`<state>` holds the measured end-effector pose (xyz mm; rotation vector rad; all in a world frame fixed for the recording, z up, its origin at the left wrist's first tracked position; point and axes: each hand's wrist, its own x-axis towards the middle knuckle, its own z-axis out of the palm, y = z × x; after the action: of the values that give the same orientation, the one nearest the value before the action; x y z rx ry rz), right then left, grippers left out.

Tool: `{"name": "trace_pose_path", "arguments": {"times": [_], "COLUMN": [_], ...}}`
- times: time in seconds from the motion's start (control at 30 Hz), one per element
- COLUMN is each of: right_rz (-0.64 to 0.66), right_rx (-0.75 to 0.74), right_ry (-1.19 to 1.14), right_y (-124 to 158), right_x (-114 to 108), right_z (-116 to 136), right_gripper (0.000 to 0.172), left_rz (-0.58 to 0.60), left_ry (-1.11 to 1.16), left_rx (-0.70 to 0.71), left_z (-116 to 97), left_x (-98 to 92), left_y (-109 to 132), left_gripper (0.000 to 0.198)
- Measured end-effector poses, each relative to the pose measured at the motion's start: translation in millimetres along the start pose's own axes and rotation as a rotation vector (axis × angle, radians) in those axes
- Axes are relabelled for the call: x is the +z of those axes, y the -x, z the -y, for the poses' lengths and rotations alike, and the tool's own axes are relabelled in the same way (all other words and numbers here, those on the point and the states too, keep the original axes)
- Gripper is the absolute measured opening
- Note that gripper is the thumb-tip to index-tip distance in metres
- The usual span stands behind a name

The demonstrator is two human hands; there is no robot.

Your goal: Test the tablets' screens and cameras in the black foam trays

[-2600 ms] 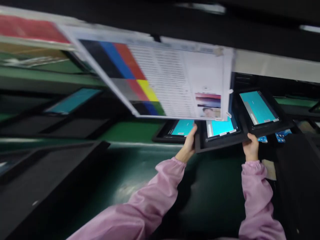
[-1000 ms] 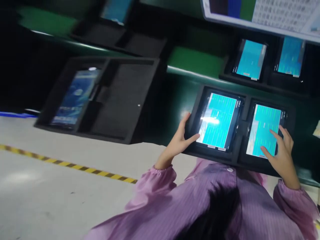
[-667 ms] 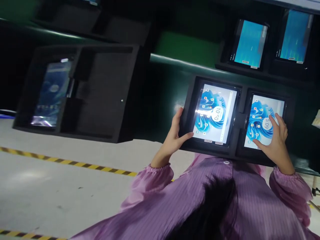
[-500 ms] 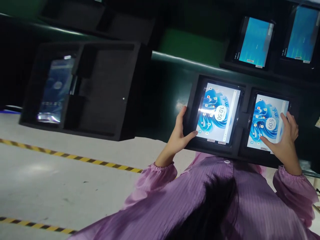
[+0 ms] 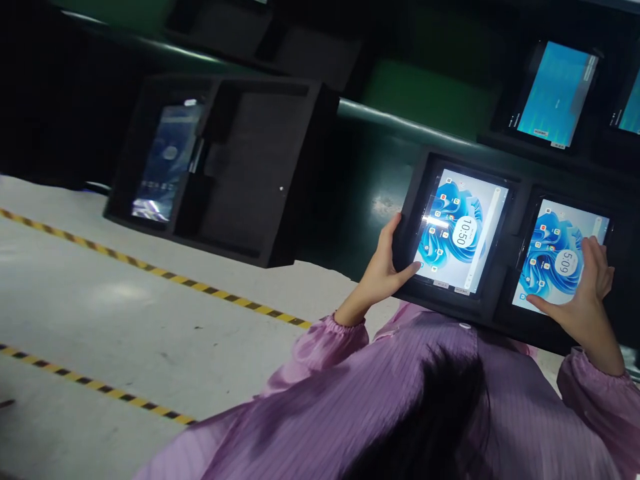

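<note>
A black foam tray (image 5: 505, 267) in front of me holds two lit tablets side by side. The left tablet (image 5: 457, 230) shows 10:50 over a blue swirl wallpaper; the right tablet (image 5: 555, 250) shows 5:09. My left hand (image 5: 383, 270) grips the tray's left side, its thumb over the rim by the left tablet's lower corner and its fingers along the outer wall. Over the right tablet lies my right hand (image 5: 585, 293), thumb at the lower left of the screen and fingers curled at its right edge. The undersides of those fingers are hidden.
To the left, another black foam tray (image 5: 250, 173) has one dim tablet (image 5: 167, 160) in its left compartment. More tablets with blue screens, one nearer (image 5: 557, 93), lie beyond the dark green bench edge (image 5: 400, 119). Yellow-black tape (image 5: 200, 285) marks the pale floor.
The view has shifted, so the trays and tablets appear farther right. Both hands keep nearly the same places on the tray and the right tablet.
</note>
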<state>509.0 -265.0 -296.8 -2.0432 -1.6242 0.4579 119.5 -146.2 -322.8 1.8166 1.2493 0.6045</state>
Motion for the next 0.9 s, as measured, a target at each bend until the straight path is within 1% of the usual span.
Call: {"name": "trace_pose_path", "arguments": {"times": [0.07, 0.17, 0.43, 0.7, 0.9], "right_rz": [-0.044, -0.065, -0.061, -0.068, -0.097], "right_rx": [0.005, 0.003, 0.007, 0.038, 0.044], "right_ry": [0.001, 0.001, -0.009, -0.02, -0.017], "right_y": [-2, -3, 1, 1, 3], "right_x": [-8, -15, -13, -18, -16], "right_z": [0, -3, -9, -6, -11], "right_gripper": [0.121, 0.12, 0.118, 0.113, 0.113], "left_rz": [-0.012, 0.0, 0.003, -0.006, -0.022], "left_ry": [-0.003, 0.035, 0.088, 0.024, -0.006], "left_rx": [0.012, 0.038, 0.01, 0.021, 0.017], "left_z": [2, 5, 7, 4, 5], "left_x": [0.3, -0.7, -1.6, -0.5, 0.5], "left_y": [0, 1, 2, -1, -1], "left_gripper": [0.102, 0.101, 0.102, 0.1, 0.1]}}
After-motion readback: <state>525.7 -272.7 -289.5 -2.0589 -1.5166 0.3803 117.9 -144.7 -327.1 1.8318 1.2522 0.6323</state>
